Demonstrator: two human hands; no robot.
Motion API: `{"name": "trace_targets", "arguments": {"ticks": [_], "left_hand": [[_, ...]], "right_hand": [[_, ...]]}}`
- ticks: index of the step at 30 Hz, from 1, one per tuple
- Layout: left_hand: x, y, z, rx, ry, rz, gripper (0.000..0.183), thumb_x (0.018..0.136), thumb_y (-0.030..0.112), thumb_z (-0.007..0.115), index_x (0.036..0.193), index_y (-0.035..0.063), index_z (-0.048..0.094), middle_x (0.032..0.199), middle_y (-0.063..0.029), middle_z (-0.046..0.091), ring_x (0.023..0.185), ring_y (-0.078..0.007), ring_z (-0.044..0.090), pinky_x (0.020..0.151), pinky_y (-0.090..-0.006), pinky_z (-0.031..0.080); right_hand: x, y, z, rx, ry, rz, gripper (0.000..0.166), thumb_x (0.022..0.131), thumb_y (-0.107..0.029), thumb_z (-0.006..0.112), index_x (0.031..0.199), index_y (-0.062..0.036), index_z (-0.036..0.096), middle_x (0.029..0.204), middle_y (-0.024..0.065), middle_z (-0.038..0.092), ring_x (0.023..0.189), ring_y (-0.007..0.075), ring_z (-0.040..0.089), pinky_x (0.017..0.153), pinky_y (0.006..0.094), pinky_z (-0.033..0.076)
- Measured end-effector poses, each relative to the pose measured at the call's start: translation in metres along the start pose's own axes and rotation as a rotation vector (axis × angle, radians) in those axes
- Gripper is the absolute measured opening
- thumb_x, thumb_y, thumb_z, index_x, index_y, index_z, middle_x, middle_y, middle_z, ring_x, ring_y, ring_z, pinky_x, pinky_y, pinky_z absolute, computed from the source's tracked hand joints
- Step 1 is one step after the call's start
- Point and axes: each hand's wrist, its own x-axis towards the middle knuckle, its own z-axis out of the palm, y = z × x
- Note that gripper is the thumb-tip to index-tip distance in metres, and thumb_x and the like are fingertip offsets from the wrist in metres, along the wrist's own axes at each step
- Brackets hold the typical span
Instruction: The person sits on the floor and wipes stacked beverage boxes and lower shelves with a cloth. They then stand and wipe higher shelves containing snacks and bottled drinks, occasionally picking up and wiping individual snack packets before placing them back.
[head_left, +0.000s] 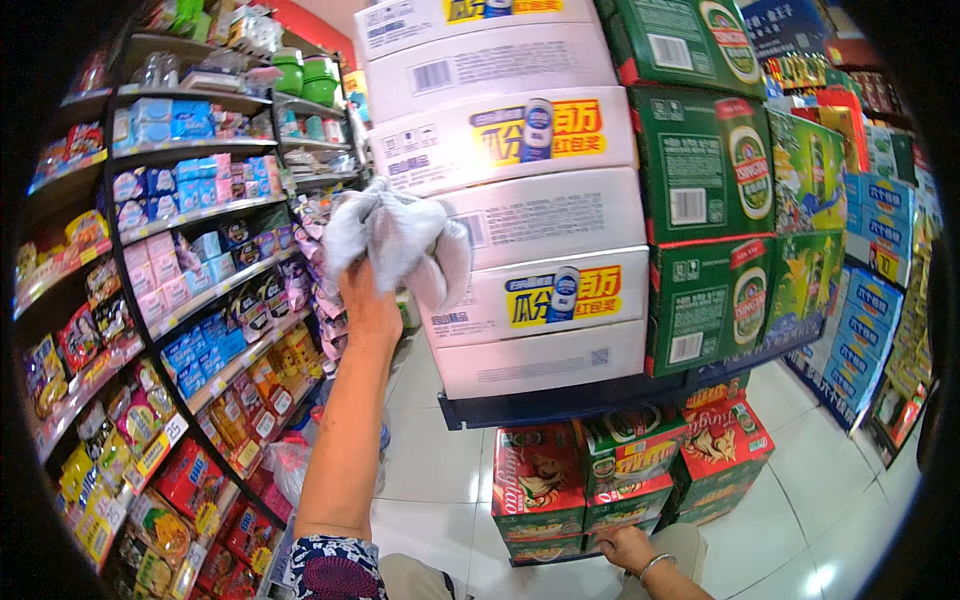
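My left hand (370, 304) is raised and grips a crumpled pale grey cloth (397, 232). The cloth hides most of the fingers. It overlaps the left edge of a tall stack of white beer cartons (540, 217); whether it touches them I cannot tell. Low down, my right hand (628, 549), with a bracelet (657, 564) on the wrist, is beside the lower edge of red and green Tsingtao cartons (540, 480). Its fingers are curled, their tips partly hidden, and no held object shows. Green Tsingtao cartons (709, 165) stand against the white stack's right side.
A dark blue platform edge (540, 405) juts out under the upper stacks. Packed shelves (217, 202) of tissue packs and snacks line the left. Blue cartons (862, 330) stand at right. Plastic bags (289, 465) sit low by the shelves on the tiled floor (427, 450).
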Motion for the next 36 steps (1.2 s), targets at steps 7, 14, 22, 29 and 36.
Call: {"name": "trace_targets", "arguments": {"ticks": [7,14,22,29,36], "left_hand": [[0.104,0.015,0.031,0.01,0.092,0.388,0.019,0.088,0.012,0.062,0.106,0.0042,0.062,0.103,-0.0042,0.062,0.091,-0.016,0.058,0.082,-0.0287,0.047],[-0.007,0.033,0.058,0.524,0.014,0.669,0.037,0.072,0.002,0.069,0.109,0.006,0.065,0.114,-0.0175,0.06,0.11,-0.0344,0.056,0.093,-0.0406,0.045],[-0.005,0.06,0.163,0.48,-0.185,0.992,0.035,0.07,0.001,0.068,0.104,0.0078,0.064,0.114,-0.0189,0.058,0.102,-0.0354,0.06,0.085,-0.0389,0.048],[-0.034,0.063,0.241,0.193,-0.322,0.926,0.043,0.063,0.001,0.074,0.105,0.0095,0.066,0.109,-0.0156,0.059,0.099,-0.0335,0.059,0.085,-0.0387,0.049],[-0.058,0.083,0.264,0.387,-0.629,1.257,0.023,0.072,0.01,0.067,0.094,0.013,0.069,0.104,-0.0092,0.06,0.102,-0.0262,0.058,0.085,-0.0348,0.05]], "right_hand": [[0.007,0.009,0.014,0.004,0.03,-0.026,0.019,0.081,-0.019,0.057,0.095,-0.0142,0.069,0.085,0.0147,0.068,0.077,0.0349,0.065,0.069,0.0473,0.052],[-0.007,0.015,0.006,0.076,0.149,-0.054,0.02,0.082,-0.019,0.057,0.097,-0.0155,0.07,0.086,0.0125,0.068,0.078,0.0345,0.065,0.07,0.0465,0.052],[-0.007,0.016,0.008,0.111,0.237,-0.073,0.017,0.08,-0.018,0.057,0.091,-0.0139,0.071,0.085,0.0113,0.069,0.078,0.0333,0.065,0.069,0.0429,0.053],[-0.008,0.015,0.003,0.116,0.224,0.021,0.02,0.082,-0.022,0.056,0.095,-0.0155,0.07,0.076,0.0152,0.067,0.071,0.0358,0.064,0.064,0.0468,0.052],[-0.013,0.018,0.002,0.082,0.26,-0.013,0.022,0.081,-0.024,0.056,0.096,-0.015,0.07,0.078,0.0156,0.067,0.071,0.0358,0.065,0.066,0.0463,0.053]]}}
